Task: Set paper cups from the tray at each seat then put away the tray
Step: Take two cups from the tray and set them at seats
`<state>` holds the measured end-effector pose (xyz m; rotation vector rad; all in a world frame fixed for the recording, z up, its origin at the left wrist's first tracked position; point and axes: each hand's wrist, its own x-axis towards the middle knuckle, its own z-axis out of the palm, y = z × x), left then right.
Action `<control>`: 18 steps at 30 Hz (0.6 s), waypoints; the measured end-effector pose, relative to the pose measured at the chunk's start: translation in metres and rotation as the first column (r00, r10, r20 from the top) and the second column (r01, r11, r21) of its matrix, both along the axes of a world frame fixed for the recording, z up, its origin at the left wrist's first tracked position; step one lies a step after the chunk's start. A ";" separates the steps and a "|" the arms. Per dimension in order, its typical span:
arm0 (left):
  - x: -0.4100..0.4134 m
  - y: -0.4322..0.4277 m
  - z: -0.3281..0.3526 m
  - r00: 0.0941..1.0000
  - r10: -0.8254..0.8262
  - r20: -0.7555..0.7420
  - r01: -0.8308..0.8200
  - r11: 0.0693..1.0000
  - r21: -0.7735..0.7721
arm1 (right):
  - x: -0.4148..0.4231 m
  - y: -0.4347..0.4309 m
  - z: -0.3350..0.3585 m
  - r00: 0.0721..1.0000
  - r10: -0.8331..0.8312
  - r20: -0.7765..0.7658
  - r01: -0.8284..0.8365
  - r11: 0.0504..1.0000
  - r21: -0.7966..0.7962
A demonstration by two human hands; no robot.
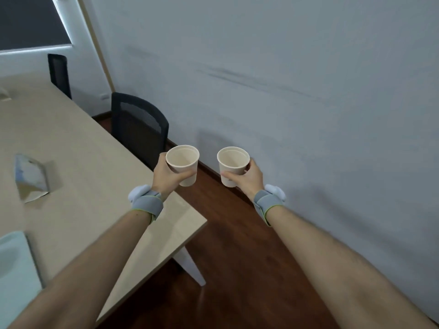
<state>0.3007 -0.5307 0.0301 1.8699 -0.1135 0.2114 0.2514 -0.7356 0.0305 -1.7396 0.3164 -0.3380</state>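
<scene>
Tray (16,264) is sitting at the table's near-left edge, blurred. A folded card (31,178) is standing further in on the table (83,148). Left hand (169,175) is wrapping around one upright, empty paper cup (184,163), held above the table's right edge. Right hand (250,178) is gripping a second cup (232,166) over the wooden floor (225,245), well apart from the table. A black chair (139,129) is tucked in ahead, probably the next seat. Judgement: keeping both cups level, lowering the left one flat, well inside the table edge before that chair, then releasing without squeezing the thin wall.
</scene>
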 end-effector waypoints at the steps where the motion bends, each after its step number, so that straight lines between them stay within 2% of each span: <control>1: 0.014 -0.009 0.000 1.000 0.010 0.000 -0.010 1.000 -0.003 | 0.014 -0.009 -0.001 1.000 0.003 0.002 -0.003 1.000 0.000; 13: 0.182 -0.073 0.018 0.997 0.066 0.041 -0.065 0.998 -0.016 | 0.204 -0.072 0.006 0.997 0.081 0.019 -0.080 0.996 -0.030; 18: 0.268 -0.094 0.023 0.988 0.150 0.032 -0.149 0.989 -0.020 | 0.307 -0.095 0.010 0.985 0.169 0.013 -0.169 0.986 0.003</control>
